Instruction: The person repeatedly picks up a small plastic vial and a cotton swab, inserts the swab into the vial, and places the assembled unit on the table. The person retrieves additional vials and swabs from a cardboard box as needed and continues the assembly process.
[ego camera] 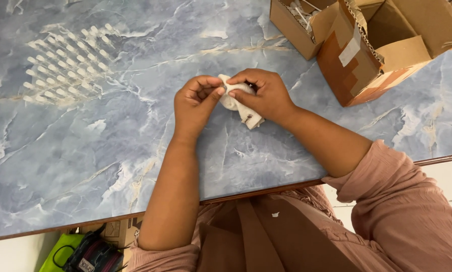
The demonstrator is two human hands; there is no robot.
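Both hands' grips pinch the white cloth bundle (238,103) between them.

Table (84,151): blue-grey marbled top with white veins, brown edge along the lower frame. Upper left: rows of small white sticks (67,63), laid out in a grid directly on the top. Upper right: two open cardboard boxes (367,55), side by side, flaps raised.
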